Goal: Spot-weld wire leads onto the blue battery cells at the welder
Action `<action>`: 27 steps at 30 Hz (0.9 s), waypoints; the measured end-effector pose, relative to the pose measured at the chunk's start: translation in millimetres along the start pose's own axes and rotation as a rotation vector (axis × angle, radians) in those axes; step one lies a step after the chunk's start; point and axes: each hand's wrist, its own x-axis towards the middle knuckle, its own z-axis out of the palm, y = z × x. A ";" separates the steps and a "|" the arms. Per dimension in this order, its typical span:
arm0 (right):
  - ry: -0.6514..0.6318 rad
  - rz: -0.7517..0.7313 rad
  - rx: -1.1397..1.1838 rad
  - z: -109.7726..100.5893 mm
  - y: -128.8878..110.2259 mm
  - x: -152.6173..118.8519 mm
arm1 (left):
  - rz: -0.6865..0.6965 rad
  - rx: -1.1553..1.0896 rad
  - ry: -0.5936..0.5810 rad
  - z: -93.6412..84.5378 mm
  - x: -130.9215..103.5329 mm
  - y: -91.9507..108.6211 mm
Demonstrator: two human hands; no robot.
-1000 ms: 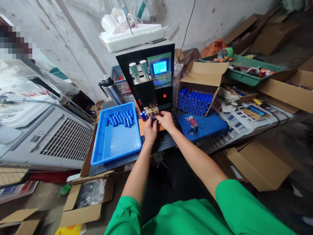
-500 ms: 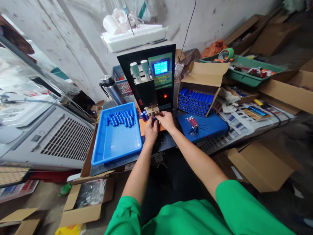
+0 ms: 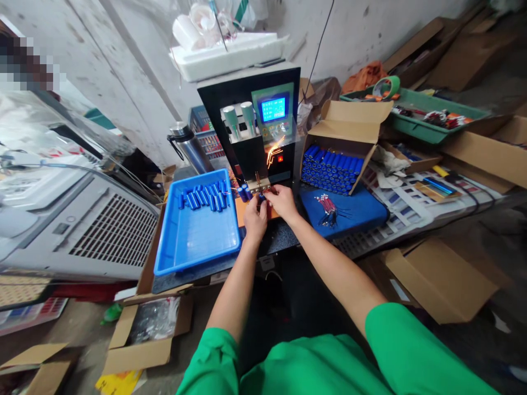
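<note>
A black machine [image 3: 247, 159] with a lit blue screen [image 3: 273, 109] stands in front of me, and orange sparks [image 3: 274, 152] fly before its face. Under its thin copper-coloured tips, my left hand [image 3: 255, 216] is closed on a blue cylinder [image 3: 262, 198]. My right hand [image 3: 282, 202] is pinched beside the same cylinder, at its upper right; what its fingertips hold is too small to make out. More blue cylinders [image 3: 244, 192] stand upright just left of my fingers, at the orange board [image 3: 244, 215].
A blue tray [image 3: 197, 241] with several blue cylinders lies at the left, a steel flask [image 3: 191, 148] behind it. To the right are an open carton [image 3: 349, 129] packed with blue cylinders and red and black wires [image 3: 327, 208] on a blue pad [image 3: 362, 213].
Orange sparks have appeared in front of the machine. Both hands stay almost in place at the tips, and the camera view has shifted slightly.
</note>
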 end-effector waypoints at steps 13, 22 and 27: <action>-0.010 -0.089 -0.296 -16.2 -7.4 -14.0 | -0.005 0.030 -0.012 -3.3 1.4 8.6; 0.042 -0.574 -0.815 -35.7 -27.2 -32.9 | 0.035 -0.012 -0.047 -1.8 -1.7 1.5; -0.136 -0.553 -0.898 -32.8 -29.6 -27.4 | 0.128 -0.011 -0.073 -2.9 3.2 -6.7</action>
